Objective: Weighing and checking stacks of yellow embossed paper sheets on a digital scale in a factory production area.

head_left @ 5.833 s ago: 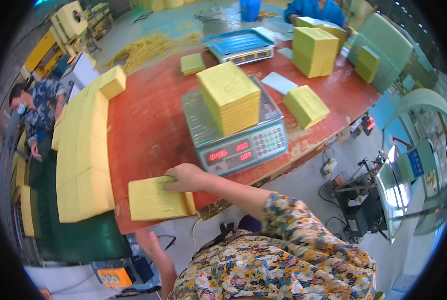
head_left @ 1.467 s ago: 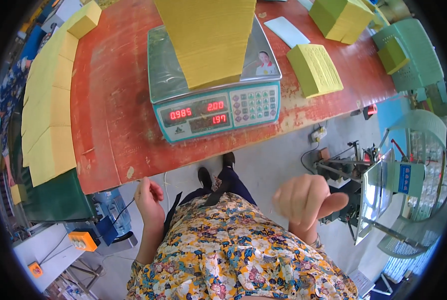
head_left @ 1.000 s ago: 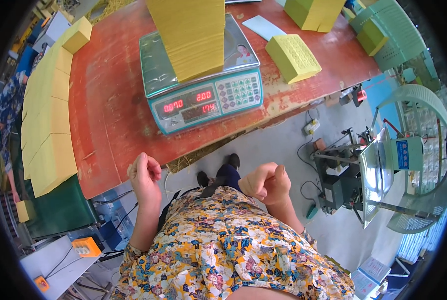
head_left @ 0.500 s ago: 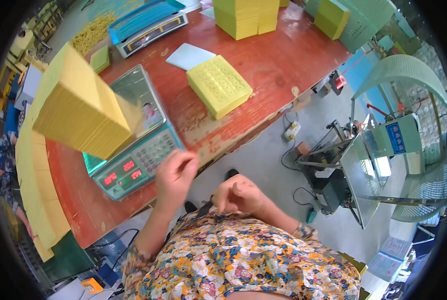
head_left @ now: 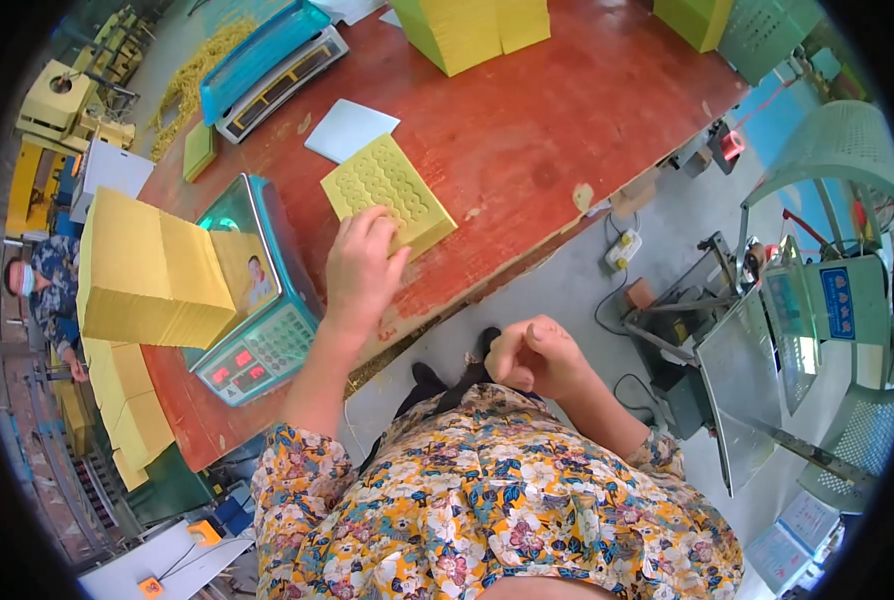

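Observation:
A block of yellow paper sheets (head_left: pixel 375 178) lies on the red table, its top marked with rows of wavy punched shapes. My left hand (head_left: pixel 360 265) touches its near left edge, with the fingertips on top and the thumb held apart. At my waist, past the table's edge, my right hand (head_left: pixel 539 357) is curled with the thumb over the fingers; whatever it may hold is hidden. Left of my left hand stands a teal digital scale (head_left: pixel 307 285) with lit red digits. A tall stack of yellow paper (head_left: pixel 152 275) rests on its pan.
Beyond the block lie a pale blue sheet (head_left: pixel 350 130) and a second scale with a blue tray (head_left: pixel 267 60). Large yellow stacks (head_left: pixel 472 30) stand at the table's far side. A green metal machine (head_left: pixel 822 290) is at right. A masked person (head_left: pixel 52 285) is at far left.
My left hand has moved from beside the scale's keypad up to the punched yellow block. My right hand stays curled near my waist. The whole view has shifted slightly.

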`<state>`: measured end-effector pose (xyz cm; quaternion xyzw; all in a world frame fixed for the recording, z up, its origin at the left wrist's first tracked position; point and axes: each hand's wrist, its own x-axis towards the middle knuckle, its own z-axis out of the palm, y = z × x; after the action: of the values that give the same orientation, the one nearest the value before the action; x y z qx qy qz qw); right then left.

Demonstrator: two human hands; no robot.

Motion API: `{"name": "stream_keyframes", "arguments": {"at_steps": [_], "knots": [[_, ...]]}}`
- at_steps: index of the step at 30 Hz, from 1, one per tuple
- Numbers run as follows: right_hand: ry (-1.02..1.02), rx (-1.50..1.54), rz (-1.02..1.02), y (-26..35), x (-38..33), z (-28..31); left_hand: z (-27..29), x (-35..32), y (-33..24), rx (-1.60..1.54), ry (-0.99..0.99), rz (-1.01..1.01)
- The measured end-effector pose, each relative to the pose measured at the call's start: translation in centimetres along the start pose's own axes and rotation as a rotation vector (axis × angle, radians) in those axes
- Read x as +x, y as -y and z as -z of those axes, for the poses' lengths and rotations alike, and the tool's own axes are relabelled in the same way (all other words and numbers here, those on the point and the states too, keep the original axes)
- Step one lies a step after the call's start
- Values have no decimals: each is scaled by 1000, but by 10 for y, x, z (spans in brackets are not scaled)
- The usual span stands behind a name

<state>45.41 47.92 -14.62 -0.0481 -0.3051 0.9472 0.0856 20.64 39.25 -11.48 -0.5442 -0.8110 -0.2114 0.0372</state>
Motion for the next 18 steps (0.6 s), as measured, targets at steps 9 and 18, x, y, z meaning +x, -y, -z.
{"name": "stream_keyframes", "arguments": {"at_steps": [9, 18], "knots": [[-195, -125, -121, 25, 36, 27, 5, -7, -16, -26, -232, -97], [-304, -703, -97, 6, 78, 2, 10, -98, -51, -25, -294, -79]]}}
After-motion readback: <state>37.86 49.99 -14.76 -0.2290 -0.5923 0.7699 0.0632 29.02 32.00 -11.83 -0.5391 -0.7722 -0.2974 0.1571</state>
